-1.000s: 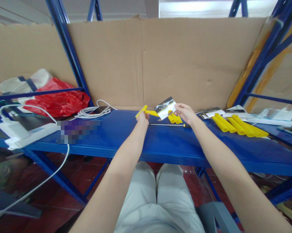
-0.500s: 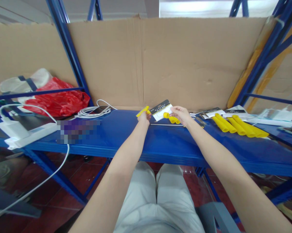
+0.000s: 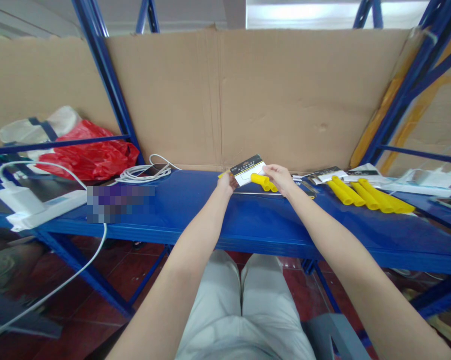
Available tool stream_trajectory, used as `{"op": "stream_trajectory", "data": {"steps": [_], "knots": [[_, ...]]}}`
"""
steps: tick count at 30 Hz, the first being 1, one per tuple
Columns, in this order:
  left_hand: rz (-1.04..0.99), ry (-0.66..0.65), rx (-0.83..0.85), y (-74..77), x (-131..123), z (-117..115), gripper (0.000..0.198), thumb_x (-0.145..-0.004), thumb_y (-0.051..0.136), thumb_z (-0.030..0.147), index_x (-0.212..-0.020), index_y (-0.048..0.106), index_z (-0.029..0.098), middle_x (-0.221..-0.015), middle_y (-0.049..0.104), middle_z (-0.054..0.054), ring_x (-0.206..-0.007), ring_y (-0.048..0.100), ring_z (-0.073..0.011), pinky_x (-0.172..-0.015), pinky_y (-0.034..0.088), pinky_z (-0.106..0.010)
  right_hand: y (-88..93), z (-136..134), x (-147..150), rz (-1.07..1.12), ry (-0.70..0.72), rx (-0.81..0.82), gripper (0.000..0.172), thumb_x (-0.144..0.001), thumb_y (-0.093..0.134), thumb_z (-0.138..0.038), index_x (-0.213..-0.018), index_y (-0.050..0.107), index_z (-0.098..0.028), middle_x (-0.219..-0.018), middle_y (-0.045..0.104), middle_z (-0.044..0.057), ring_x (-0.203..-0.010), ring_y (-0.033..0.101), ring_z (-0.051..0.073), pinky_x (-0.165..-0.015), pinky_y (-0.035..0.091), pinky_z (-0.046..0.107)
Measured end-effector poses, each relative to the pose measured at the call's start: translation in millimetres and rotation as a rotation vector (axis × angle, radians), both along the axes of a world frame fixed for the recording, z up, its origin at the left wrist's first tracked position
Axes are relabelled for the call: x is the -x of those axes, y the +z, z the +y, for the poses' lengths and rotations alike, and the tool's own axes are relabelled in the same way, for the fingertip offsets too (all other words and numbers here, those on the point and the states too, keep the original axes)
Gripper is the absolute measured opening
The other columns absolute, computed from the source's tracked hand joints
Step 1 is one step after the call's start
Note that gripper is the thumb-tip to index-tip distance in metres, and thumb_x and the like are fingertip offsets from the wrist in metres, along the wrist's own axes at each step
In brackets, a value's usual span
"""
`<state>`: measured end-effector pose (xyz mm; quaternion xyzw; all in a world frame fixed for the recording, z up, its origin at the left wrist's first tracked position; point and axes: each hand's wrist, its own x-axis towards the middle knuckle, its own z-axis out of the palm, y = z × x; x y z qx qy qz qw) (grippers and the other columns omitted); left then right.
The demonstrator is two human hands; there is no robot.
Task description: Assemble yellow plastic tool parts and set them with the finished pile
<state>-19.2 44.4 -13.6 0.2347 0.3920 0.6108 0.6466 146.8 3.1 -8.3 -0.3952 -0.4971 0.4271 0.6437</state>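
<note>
A black and white card (image 3: 248, 170) is held up over the blue table (image 3: 195, 200). My left hand (image 3: 227, 183) pinches its left edge, and a bit of yellow shows behind these fingers. On the card's right side, my right hand (image 3: 280, 178) is closed on the corner. Short yellow tubes (image 3: 265, 182) lie just in front of the card, beside my right fingers. A dark flat item (image 3: 304, 188) lies on the table behind my right wrist.
Several yellow tubes (image 3: 371, 195) rest at the right beside more cards (image 3: 330, 175). At the left are a white power strip (image 3: 56, 207), a coiled white cable (image 3: 144, 173) and a red plastic bag (image 3: 97, 152). A cardboard wall (image 3: 285, 100) stands behind.
My left hand has moved slightly right and taken the card's left edge. The yellow tube that stuck out of that hand is now mostly hidden.
</note>
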Motion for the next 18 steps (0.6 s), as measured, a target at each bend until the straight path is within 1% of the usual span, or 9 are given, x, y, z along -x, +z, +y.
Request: {"op": "stream_trajectory", "data": {"steps": [2,4,6,8,12,16,18], "knots": [[0.005,-0.011,0.018,2.4,-2.5,-3.3,0.021,-0.092,0.049,0.022,-0.099,0.067,0.014,-0.072,0.069,-0.005,-0.065,0.070,-0.0169,-0.061,0.057,-0.025,0.0,0.0,0.3,0.008,-0.006,0.002,0.018,-0.073,0.081,-0.020,-0.067,0.065,-0.017,-0.065,0.069,-0.001,-0.058,0.065,0.009,-0.060,0.055,0.019],[0.008,-0.020,0.017,4.9,-3.9,-6.5,0.020,-0.091,0.051,0.021,-0.099,0.068,0.014,-0.072,0.071,-0.005,-0.066,0.071,-0.0173,-0.063,0.057,-0.025,0.9,-1.5,0.8,0.014,-0.021,0.013,0.016,-0.077,0.076,-0.016,-0.067,0.063,-0.017,-0.064,0.069,-0.001,-0.061,0.067,0.011,-0.063,0.057,0.021],[0.011,-0.054,-0.005,7.4,-4.8,-9.6,0.021,-0.090,0.052,0.021,-0.100,0.068,0.014,-0.077,0.073,-0.006,-0.071,0.072,-0.0187,-0.067,0.058,-0.027,2.2,-3.9,1.5,0.010,-0.035,0.045,0.017,-0.081,0.071,-0.013,-0.068,0.062,-0.018,-0.063,0.069,-0.001,-0.064,0.069,0.014,-0.065,0.058,0.024],[0.016,-0.116,-0.054,9.6,-5.6,-12.5,0.023,-0.090,0.050,0.022,-0.100,0.069,0.013,-0.082,0.075,-0.008,-0.077,0.073,-0.0203,-0.071,0.059,-0.029,3.6,-6.4,2.7,0.005,-0.033,0.086,0.017,-0.085,0.067,-0.012,-0.070,0.061,-0.019,-0.064,0.069,0.000,-0.066,0.071,0.015,-0.066,0.059,0.026],[0.009,-0.227,-0.179,12.8,-8.1,-16.3,0.030,-0.088,0.045,0.020,-0.102,0.070,0.012,-0.092,0.077,-0.009,-0.090,0.074,-0.0230,-0.082,0.059,-0.033,5.6,-9.1,5.9,0.007,-0.031,0.126,0.021,-0.090,0.058,-0.008,-0.072,0.059,-0.018,-0.066,0.069,0.000,-0.065,0.072,0.014,-0.066,0.059,0.024],[0.046,-0.237,-0.229,13.0,-10.4,-17.0,0.031,-0.086,0.044,0.020,-0.098,0.071,0.013,-0.095,0.077,-0.010,-0.099,0.072,-0.0250,-0.091,0.056,-0.038,6.8,-9.6,7.7,0.015,-0.043,0.128,0.022,-0.091,0.055,-0.006,-0.073,0.058,-0.017,-0.065,0.068,0.000,-0.064,0.072,0.013,-0.064,0.058,0.021],[0.094,-0.220,-0.255,12.5,-10.4,-17.4,0.030,-0.086,0.043,0.023,-0.095,0.071,0.014,-0.096,0.077,-0.010,-0.104,0.070,-0.0265,-0.099,0.051,-0.044,7.3,-9.9,7.7,0.015,-0.050,0.133,0.021,-0.092,0.054,-0.006,-0.074,0.058,-0.017,-0.065,0.068,0.000,-0.064,0.072,0.013,-0.064,0.058,0.021]]}}
